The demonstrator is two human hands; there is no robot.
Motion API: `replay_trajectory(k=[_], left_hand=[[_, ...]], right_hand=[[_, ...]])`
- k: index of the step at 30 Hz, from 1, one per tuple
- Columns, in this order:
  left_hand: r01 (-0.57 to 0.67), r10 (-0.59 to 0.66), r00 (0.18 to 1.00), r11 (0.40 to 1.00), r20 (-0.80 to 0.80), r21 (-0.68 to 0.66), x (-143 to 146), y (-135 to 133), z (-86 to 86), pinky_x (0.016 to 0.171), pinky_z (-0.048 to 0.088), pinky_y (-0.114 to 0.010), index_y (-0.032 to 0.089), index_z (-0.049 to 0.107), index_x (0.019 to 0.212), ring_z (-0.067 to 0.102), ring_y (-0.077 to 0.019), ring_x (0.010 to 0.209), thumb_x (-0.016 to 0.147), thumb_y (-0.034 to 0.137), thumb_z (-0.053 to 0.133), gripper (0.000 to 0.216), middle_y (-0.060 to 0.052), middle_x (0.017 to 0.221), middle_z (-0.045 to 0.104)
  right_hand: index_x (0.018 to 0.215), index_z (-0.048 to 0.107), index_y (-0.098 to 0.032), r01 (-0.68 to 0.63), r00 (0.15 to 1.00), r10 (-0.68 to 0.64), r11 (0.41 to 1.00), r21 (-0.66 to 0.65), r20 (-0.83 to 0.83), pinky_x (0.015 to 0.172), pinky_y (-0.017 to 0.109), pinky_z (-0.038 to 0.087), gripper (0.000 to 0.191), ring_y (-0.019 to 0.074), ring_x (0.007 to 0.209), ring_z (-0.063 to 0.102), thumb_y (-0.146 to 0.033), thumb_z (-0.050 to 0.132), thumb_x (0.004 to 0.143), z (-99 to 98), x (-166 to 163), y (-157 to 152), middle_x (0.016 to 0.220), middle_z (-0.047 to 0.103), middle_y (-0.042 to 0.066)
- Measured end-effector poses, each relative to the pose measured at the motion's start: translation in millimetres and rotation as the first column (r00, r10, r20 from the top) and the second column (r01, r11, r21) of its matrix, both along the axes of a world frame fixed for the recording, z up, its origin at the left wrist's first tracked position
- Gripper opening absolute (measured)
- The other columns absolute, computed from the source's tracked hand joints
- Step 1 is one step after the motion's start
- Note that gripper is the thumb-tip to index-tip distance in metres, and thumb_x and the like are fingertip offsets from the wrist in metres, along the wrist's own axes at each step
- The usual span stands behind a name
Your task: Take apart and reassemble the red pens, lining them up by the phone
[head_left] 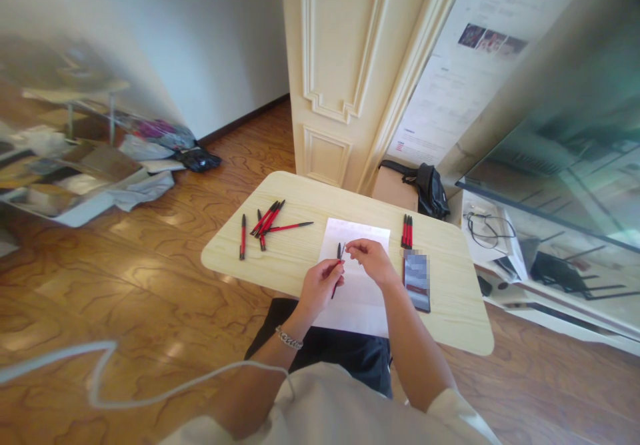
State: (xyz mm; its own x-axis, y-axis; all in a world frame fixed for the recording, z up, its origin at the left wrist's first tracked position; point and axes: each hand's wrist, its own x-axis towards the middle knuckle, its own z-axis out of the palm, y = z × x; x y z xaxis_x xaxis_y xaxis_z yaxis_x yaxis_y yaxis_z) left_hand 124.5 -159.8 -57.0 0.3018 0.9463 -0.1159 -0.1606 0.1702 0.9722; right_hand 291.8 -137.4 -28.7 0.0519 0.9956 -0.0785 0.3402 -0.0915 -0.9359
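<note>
My left hand (pixel 323 283) is closed around a red-and-black pen (pixel 339 253), which stands tilted with its black end up. Close beside it, my right hand (pixel 371 259) pinches at the top of a thin, pale sliver that is too small to name. Both hands are over a white sheet of paper (pixel 356 315) on the small light-wood table (pixel 453 298). Several red-and-black pens (pixel 269 219) lie loosely crossed on the left side, with one pen (pixel 243 237) apart from them. On the right, a few similar pens (pixel 407 231) lie side by side.
A dark-screened phone (pixel 417 283) lies on the table below the right-hand pens. Behind the table are a cream panelled door (pixel 345 51) and a black bag (pixel 431 190). A white cable (pixel 200 378) crosses at lower left. Boxes and bags clutter the left floor.
</note>
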Motion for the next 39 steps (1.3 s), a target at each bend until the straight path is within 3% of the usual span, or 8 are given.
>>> replay_trajectory(k=[3, 6, 11, 15, 18, 21, 24, 39], left_hand=[[-0.035, 0.035, 0.999, 0.999, 0.002, -0.019, -4, 1, -2.0, 0.061, 0.053, -0.026, 0.015, 0.066, 0.101, 0.062, -0.0130, 0.063, 0.079, 0.044, 0.063, 0.037, -0.003, 0.078, 0.064], [-0.046, 0.045, 0.999, 0.998, -0.011, -0.037, -6, 2, -0.5, 0.061, 0.053, -0.026, 0.015, 0.066, 0.099, 0.063, -0.0129, 0.063, 0.079, 0.044, 0.063, 0.036, -0.003, 0.078, 0.065], [-0.060, 0.060, 0.998, 0.998, -0.029, -0.016, -7, 4, 0.8, 0.059, 0.053, -0.025, 0.015, 0.067, 0.096, 0.062, -0.0129, 0.061, 0.078, 0.043, 0.064, 0.034, -0.003, 0.075, 0.065], [-0.057, 0.057, 0.998, 0.998, -0.021, -0.003, -6, 3, -1.5, 0.059, 0.053, -0.026, 0.015, 0.067, 0.098, 0.062, -0.0133, 0.061, 0.079, 0.043, 0.063, 0.034, -0.003, 0.075, 0.065], [-0.040, 0.040, 0.999, 0.999, -0.030, 0.004, -4, 2, -1.6, 0.061, 0.053, -0.026, 0.015, 0.068, 0.097, 0.062, -0.0137, 0.062, 0.078, 0.043, 0.064, 0.035, -0.004, 0.075, 0.065], [-0.009, 0.009, 0.999, 1.000, -0.039, 0.012, -1, 1, 0.2, 0.060, 0.052, -0.025, 0.014, 0.068, 0.097, 0.062, -0.0137, 0.061, 0.078, 0.043, 0.064, 0.035, -0.003, 0.073, 0.066], [0.020, -0.018, 0.999, 0.999, -0.046, 0.028, 2, -1, 2.9, 0.059, 0.051, -0.025, 0.013, 0.067, 0.098, 0.061, -0.0136, 0.061, 0.079, 0.042, 0.063, 0.035, -0.003, 0.071, 0.064], [0.035, -0.029, 0.995, 0.997, -0.100, 0.062, 5, -4, 4.7, 0.058, 0.051, -0.025, 0.014, 0.068, 0.100, 0.061, -0.0137, 0.060, 0.079, 0.044, 0.062, 0.038, -0.003, 0.071, 0.065]], right_hand=[[0.089, 0.069, -0.020, 0.082, 0.956, -0.071, 0.996, -0.029, 0.283, 0.072, 0.030, 0.045, 0.020, 0.0186, 0.079, 0.063, -0.034, 0.058, 0.078, -8.6, -6, 12, 0.087, 0.071, 0.006], [0.083, 0.070, -0.022, 0.163, 0.839, -0.068, 0.978, -0.129, 0.540, 0.076, 0.037, 0.044, 0.028, 0.0255, 0.086, 0.063, -0.047, 0.057, 0.079, -12.6, -20, 22, 0.088, 0.071, 0.010], [0.077, 0.070, -0.022, 0.213, 0.743, 0.001, 0.947, -0.238, 0.669, 0.072, 0.039, 0.044, 0.026, 0.0305, 0.087, 0.064, -0.045, 0.058, 0.077, -12.9, -32, 32, 0.087, 0.070, 0.014], [0.070, 0.067, -0.020, 0.184, 0.862, -0.065, 0.964, -0.192, 0.503, 0.067, 0.032, 0.044, 0.017, 0.0242, 0.078, 0.065, -0.033, 0.057, 0.075, -14.3, -18, 34, 0.074, 0.070, 0.009], [0.074, 0.064, -0.018, 0.182, 0.979, -0.167, 0.972, -0.145, 0.113, 0.057, 0.026, 0.044, 0.019, 0.0165, 0.063, 0.061, -0.035, 0.057, 0.075, -11.9, -6, 31, 0.071, 0.069, 0.006], [0.084, 0.062, -0.017, 0.229, 0.922, -0.250, 0.968, -0.103, -0.295, 0.053, 0.023, 0.045, 0.026, 0.0117, 0.057, 0.058, -0.041, 0.063, 0.073, -3.4, 0, 24, 0.077, 0.070, 0.005], [0.089, 0.060, -0.018, 0.278, 0.826, -0.276, 0.958, -0.070, -0.491, 0.056, 0.022, 0.047, 0.033, 0.0107, 0.061, 0.059, -0.044, 0.069, 0.070, 8.4, 2, 16, 0.082, 0.070, 0.005], [0.089, 0.059, -0.019, 0.258, 0.815, -0.231, 0.966, -0.024, -0.532, 0.055, 0.023, 0.044, 0.031, 0.0111, 0.062, 0.058, -0.042, 0.069, 0.073, 20.9, -2, 5, 0.081, 0.069, 0.005]])
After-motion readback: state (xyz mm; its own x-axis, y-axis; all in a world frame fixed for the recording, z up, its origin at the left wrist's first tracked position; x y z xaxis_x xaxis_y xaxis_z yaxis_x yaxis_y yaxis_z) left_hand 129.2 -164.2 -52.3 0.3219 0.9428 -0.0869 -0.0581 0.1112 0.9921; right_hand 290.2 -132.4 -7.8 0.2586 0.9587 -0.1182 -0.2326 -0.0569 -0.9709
